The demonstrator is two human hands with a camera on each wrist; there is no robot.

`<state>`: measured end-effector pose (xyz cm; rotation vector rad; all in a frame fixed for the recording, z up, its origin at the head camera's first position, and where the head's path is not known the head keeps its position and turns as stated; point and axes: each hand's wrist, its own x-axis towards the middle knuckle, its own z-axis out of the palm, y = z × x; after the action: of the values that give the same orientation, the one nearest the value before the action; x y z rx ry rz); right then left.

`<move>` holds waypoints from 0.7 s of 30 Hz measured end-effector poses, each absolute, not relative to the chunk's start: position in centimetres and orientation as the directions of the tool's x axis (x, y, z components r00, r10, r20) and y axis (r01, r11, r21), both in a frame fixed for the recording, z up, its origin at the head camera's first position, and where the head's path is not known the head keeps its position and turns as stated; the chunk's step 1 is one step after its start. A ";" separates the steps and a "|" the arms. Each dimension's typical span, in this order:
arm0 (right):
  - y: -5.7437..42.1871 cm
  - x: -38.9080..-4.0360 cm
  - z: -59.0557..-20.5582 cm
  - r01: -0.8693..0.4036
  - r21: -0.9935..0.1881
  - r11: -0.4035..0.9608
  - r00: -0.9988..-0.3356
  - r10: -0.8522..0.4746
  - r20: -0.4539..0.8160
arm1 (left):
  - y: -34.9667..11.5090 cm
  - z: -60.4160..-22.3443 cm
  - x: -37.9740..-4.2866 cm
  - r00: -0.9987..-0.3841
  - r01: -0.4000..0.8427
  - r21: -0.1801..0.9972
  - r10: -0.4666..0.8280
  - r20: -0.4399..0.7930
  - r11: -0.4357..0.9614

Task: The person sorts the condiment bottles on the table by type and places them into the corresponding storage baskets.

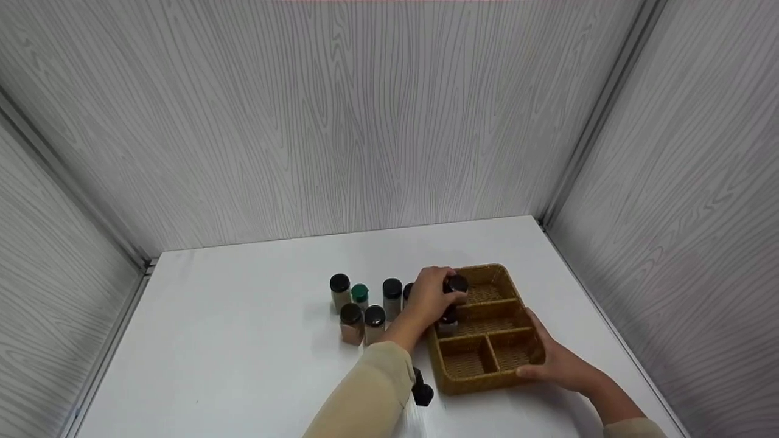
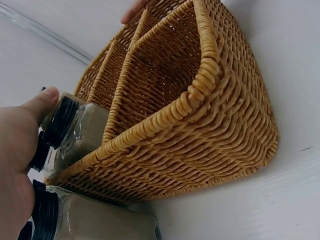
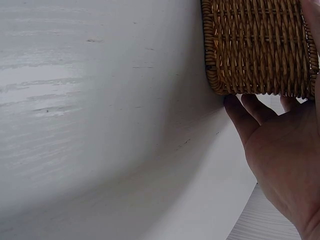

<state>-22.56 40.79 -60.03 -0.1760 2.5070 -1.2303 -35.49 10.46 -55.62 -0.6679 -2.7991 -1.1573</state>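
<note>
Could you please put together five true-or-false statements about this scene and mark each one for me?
1. The left hand holds a black-lidded jar. True.
2. The right hand is holding a jar as well. False: it holds the wicker basket at its side.
3. Another black-lidded jar is already in the basket. True.
4. The green-lidded jar is inside the basket. False: it stands on the white table, among black-lidded jars.
5. Inner dividers split the basket into compartments. True.
</note>
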 end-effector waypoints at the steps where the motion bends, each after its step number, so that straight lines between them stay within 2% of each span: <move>1: 40.8 -22.6 -60.0 0.037 -0.787 0.616 -0.933 -0.260 -0.247 | 10.5 -55.6 -35.5 -0.909 0.395 0.667 0.372 0.186 0.632; 8: 40.8 -22.6 -60.1 0.050 -0.802 0.595 -0.921 -0.283 -0.267 | 10.6 -55.6 -35.5 -0.922 0.348 0.679 0.365 0.125 0.646; 21: 41.0 -22.7 -60.4 0.052 -0.795 0.604 -0.928 -0.266 -0.262 | 10.9 -55.3 -35.6 -0.930 0.339 0.615 0.351 0.106 0.712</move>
<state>-22.74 40.99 -60.39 -0.1724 2.4787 -1.2449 -35.62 10.89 -55.28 -0.5892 -2.9238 -1.0443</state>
